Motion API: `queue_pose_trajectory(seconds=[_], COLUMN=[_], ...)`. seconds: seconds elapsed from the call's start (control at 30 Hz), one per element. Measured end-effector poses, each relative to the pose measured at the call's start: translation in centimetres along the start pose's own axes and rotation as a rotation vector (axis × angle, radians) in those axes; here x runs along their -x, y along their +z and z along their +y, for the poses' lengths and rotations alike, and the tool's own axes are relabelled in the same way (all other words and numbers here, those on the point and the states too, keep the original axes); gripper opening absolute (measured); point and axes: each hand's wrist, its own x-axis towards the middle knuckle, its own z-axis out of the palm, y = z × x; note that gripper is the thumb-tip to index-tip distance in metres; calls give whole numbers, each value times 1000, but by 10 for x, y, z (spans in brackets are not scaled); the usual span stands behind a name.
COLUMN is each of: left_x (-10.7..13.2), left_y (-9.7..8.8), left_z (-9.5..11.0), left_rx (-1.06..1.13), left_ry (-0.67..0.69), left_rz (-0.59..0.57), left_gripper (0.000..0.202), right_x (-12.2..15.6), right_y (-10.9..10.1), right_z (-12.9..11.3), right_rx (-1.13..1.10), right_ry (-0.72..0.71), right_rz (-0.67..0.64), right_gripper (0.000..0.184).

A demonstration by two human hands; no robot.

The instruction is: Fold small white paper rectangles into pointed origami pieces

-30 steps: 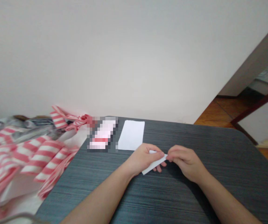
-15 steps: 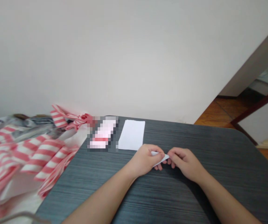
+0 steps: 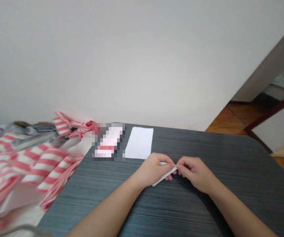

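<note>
A folded piece of white paper [image 3: 163,176] is held above the dark table [image 3: 221,158]. My left hand [image 3: 154,168] is closed around it, thumb on top, with a narrow strip of the paper sticking out below the palm. At the paper's right tip, the thumb and fingers of my right hand [image 3: 192,172] pinch together, close against the left fingertips. Much of the paper is hidden inside the left hand. Just beyond that hand lies a flat stack of white paper sheets [image 3: 140,141].
A blurred-out pink and white rectangular object [image 3: 109,141] lies left of the sheets. Red-and-white striped cloth [image 3: 45,161] is heaped beyond the table's left edge. A pale wall [image 3: 137,65] rises behind the table, and wooden floor [image 3: 227,120] shows at the right.
The held paper has turned in the left hand, so a longer narrow strip now shows beneath the palm. Both hands stay in nearly the same place.
</note>
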Motion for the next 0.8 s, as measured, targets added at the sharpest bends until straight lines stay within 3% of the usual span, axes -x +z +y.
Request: queue_pose_trajectory(seconds=[0.3, 0.8], left_x=[0, 0], left_y=[3, 4], left_z=[4, 6], left_rx=[21, 66], left_ry=[4, 2], left_rz=[46, 74], left_gripper=[20, 19], right_x=[0, -1], right_y=[1, 0], right_z=[3, 4], right_rx=[-87, -76], right_ry=[100, 43], right_rz=[-26, 18], right_gripper=[22, 22])
